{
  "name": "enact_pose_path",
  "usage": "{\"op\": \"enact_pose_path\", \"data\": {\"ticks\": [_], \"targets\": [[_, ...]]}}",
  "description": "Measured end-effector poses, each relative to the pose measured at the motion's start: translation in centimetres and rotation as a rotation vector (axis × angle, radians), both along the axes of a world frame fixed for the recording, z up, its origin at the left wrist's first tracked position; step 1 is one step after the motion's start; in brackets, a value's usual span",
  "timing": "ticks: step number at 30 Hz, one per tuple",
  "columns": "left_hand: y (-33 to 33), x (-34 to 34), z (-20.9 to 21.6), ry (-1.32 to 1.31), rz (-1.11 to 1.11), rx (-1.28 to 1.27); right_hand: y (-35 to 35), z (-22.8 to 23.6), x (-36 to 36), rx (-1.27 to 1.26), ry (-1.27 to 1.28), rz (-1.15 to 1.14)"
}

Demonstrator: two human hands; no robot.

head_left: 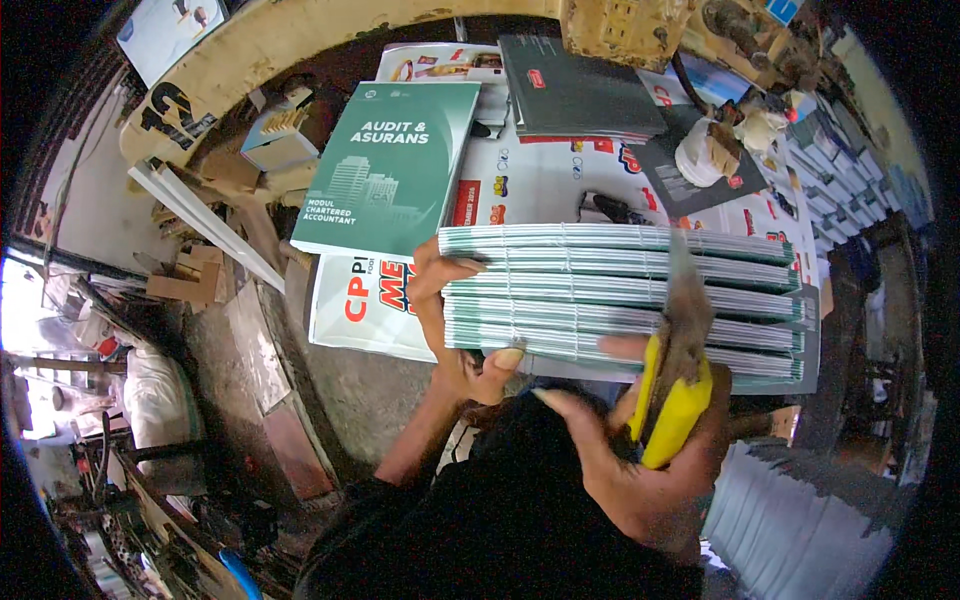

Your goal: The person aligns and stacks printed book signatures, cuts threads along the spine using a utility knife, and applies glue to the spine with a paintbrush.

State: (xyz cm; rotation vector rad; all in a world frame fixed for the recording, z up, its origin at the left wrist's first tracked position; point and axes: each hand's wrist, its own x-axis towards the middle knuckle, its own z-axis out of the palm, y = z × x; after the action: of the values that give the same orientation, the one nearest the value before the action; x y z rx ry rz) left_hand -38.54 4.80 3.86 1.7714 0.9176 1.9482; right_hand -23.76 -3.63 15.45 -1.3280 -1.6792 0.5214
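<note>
A row of several sewn book blocks (600, 285) lies in front of me with the stitched spines facing up. Their edges are white and green, and thin threads cross from one block to another. At the left end, my left hand (465, 330) grips the bundle, fingers on the far side and thumb on the near side. My right hand (650, 470) is closed around a yellow-handled cutting tool (675, 415). Its dark blade points away over the right part of the spines and is blurred, so its exact kind is unclear.
A green-covered book (385, 165) lies beyond on printed sheets (350, 310), beside a stack of dark covers (575, 90). White thread cones (705, 155) stand at the far right. A cream machine arm (300, 60) arches across the back; piled grey-white blocks (790, 520) sit low right.
</note>
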Motion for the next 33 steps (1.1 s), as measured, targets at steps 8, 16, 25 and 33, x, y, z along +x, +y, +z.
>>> {"op": "enact_pose_path", "data": {"ticks": [8, 16, 25, 33], "targets": [[0.4, -0.3, 0.2, -0.042, -0.032, 0.031, 1.1, 0.6, 0.5, 0.025, -0.206, 0.268], [-0.1, 0.0, 0.2, -0.069, -0.067, -0.070, 0.5, 1.1, -0.6, -0.049, -0.294, 0.033], [-0.2, 0.5, 1.0, -0.086, -0.056, -0.036, -6.0, 0.5, 9.7, -0.067, -0.167, -0.354], [0.0, -0.2, 0.7, 0.004, -0.009, -0.033, -9.0, -3.4, 12.1, -0.126, 0.155, -0.453]]}}
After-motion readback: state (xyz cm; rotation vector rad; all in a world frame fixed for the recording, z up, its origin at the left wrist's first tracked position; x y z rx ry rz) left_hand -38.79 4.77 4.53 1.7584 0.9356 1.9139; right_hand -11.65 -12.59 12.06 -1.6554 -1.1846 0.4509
